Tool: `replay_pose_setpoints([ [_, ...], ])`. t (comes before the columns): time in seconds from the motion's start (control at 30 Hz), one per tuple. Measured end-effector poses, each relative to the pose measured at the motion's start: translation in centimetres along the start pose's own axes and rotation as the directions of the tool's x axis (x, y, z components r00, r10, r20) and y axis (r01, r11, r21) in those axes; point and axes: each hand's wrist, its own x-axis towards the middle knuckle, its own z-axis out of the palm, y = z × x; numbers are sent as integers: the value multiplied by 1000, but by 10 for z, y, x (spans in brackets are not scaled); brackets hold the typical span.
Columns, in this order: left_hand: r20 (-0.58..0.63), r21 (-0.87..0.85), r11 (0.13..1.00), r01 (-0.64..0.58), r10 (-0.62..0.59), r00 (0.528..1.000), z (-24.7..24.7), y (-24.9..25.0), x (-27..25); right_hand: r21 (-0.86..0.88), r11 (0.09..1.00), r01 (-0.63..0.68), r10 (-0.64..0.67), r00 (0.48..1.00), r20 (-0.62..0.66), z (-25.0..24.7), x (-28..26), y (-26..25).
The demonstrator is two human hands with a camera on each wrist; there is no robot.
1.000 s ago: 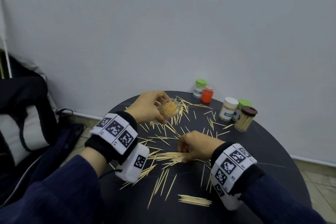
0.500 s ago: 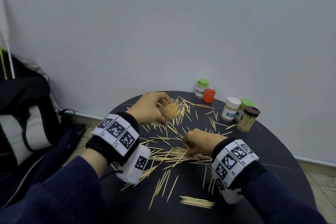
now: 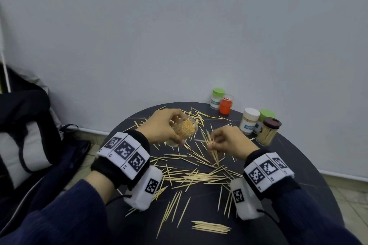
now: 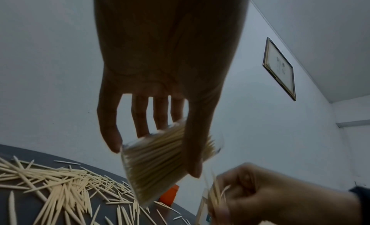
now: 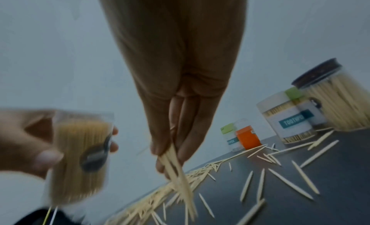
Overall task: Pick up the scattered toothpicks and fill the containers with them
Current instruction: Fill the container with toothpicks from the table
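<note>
Nearest the camera: neat little bundle of pale wooden toothpicks (image 3: 211, 227) lying at the front edge of the round dark table (image 3: 298, 177), untouched, plus a loose scatter of pale toothpicks (image 3: 195, 175) all over the middle.

Further in: right hand (image 3: 229, 141) with fingers pressed together, pinching a ragged bunch of toothpicks (image 3: 212, 147), lower tips fanning out and angling down toward the table. Just left of it: left hand (image 3: 165, 125) with fingers and thumb curled around a clear round plastic container (image 3: 184, 130), tilted with its mouth toward the right hand, already packed nearly full.

Risks from here, guessing: not much room left in that mouth, so easy to jam the splayed bunch against the rim and spill half back on the table. Loose pinch on uneven sticks, so could shed a few mid-air. Too much tilt and could pour out what's inside.

At the back, near the wall: capped containers, a green-lidded jar (image 3: 217, 98), an orange cup (image 3: 226, 105), a white-lidded labelled jar (image 3: 250, 120), a brown-lidded jar (image 3: 268, 131).

Hard to make out: both wrist views motion-blurred, actual free space in the container unclear, another green lid half hidden behind the white jar, left edge of the table cut off by the sleeve.
</note>
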Motion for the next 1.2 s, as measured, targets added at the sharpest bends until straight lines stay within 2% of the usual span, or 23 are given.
replay_pose_setpoints([
  [0.13, 10, 9, 1000, 29, -29, 1000, 3, 5, -1, 299, 952, 66, 8, 970, -242, -8, 2, 3],
  [0.23, 29, 46, 998, 30, -32, 999, 7, 9, -2, 512, 835, 202, 36, 908, -417, -14, 2, -7],
  [0.37, 43, 110, 994, 4, -9, 999, 15, 15, -1, 625, 701, 343, 72, 838, -541, -15, 2, -24],
  [0.5, 24, 131, 991, -2, -2, 1000, 24, 18, 2, 655, 699, 286, 106, 865, -491, 3, 6, -33],
  [0.63, -51, 155, 987, 44, -36, 998, 25, 19, 3, 666, 722, 187, 161, 891, -425, 23, 11, -35],
  [0.73, -94, 172, 982, 72, -57, 994, 23, 18, 2, 656, 727, 203, 148, 887, -438, 27, 10, -41],
  [1.07, -78, 145, 988, 58, -47, 996, 22, 17, 1, 747, 606, 275, 98, 906, -412, 26, 5, -45],
  [1.2, -80, 123, 991, 52, -43, 996, 21, 17, 1, 728, 639, 248, 95, 914, -395, 25, 4, -43],
])
